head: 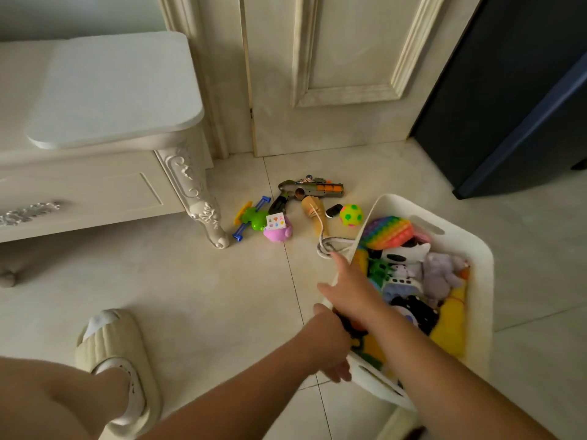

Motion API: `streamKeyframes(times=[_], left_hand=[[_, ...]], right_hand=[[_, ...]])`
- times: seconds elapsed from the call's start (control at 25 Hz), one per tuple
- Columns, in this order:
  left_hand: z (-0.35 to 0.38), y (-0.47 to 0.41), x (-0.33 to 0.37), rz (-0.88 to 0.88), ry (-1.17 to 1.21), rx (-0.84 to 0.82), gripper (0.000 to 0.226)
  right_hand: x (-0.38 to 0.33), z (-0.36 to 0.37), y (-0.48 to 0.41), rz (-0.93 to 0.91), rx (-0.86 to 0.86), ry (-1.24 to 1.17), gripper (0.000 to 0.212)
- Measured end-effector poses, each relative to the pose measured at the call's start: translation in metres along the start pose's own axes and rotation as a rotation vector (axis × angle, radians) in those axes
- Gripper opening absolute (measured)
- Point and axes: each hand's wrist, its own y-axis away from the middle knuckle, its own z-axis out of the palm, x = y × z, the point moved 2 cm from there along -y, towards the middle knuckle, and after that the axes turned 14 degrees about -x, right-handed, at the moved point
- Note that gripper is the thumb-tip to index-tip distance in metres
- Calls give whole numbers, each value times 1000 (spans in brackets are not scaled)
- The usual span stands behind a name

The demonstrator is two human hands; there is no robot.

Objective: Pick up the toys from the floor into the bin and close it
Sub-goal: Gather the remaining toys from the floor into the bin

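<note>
Much bare tile floor (190, 296) lies open beside the slipper (117, 360). Right of the carved cabinet leg (216, 230), toys sit clustered: green-blue launcher (251, 217), pink toy (278, 231), toy blaster (311, 190), spotted ball (351, 215). Left hand (333, 347) curls over the near-left rim of the white bin (484, 274). Right hand (352, 290), fingers straight and released, reaches past that edge towards a striped cord (327, 247). Bin uncovered, full.

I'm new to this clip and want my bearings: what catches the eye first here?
The white bin at right, heaped with toys, a rainbow pop toy on top. Beyond it, loose toys lie on the floor by the door, among them a toy gun and a spotted ball. The right hand stretches open over the bin's rim toward them.
</note>
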Motion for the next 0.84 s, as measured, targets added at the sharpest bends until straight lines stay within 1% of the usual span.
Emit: streamKeyframes(times=[0.04, 0.08, 0.16, 0.24, 0.32, 0.36, 0.4, 0.44, 0.52, 0.6, 0.68, 0.72, 0.8, 0.84], left_hand=[[-8, 3, -3, -21, -47, -55, 42], [-18, 11, -4, -48, -104, -89, 43], [-45, 29, -1, -64, -262, -87, 50], [-72, 49, 13, -96, -561, -6, 51], [-104, 67, 38, -101, -922, 106, 48], [-119, 74, 52, -86, -1055, 169, 46], [-133, 80, 66, -53, -1122, 230, 44], [-147, 82, 78, -19, -1128, 264, 40], [-174, 72, 92, 40, -1102, 285, 35], [-199, 43, 94, 47, -1085, 248, 32], [-223, 0, 84, 13, -1073, 187, 13], [-237, -27, 80, 8, -1079, 169, 8], [-260, -76, 75, -5, -1077, 206, 7], [-270, -102, 74, 3, -1042, 253, 20]], right_hand=[[0, 7, 5, -10, -10, 8, 68], [-1, 10, 12, -24, -17, -11, 66], [-7, 8, 25, -45, -36, -73, 63], [-13, -4, 33, -60, -27, -70, 60], [-20, -27, 32, -71, 70, -47, 53], [-26, -39, 28, -70, 132, -42, 49], [-32, -51, 21, -68, 188, -33, 46], [-40, -61, 12, -72, 230, -11, 43], [-54, -75, -14, -88, 261, 51, 39], [-60, -86, -51, -87, 246, 107, 38], [-56, -103, -100, -49, 193, 201, 37], [-51, -115, -131, -13, 153, 267, 37], [-37, -143, -185, 127, 46, 353, 41], [-29, -154, -211, 210, -21, 397, 46]])
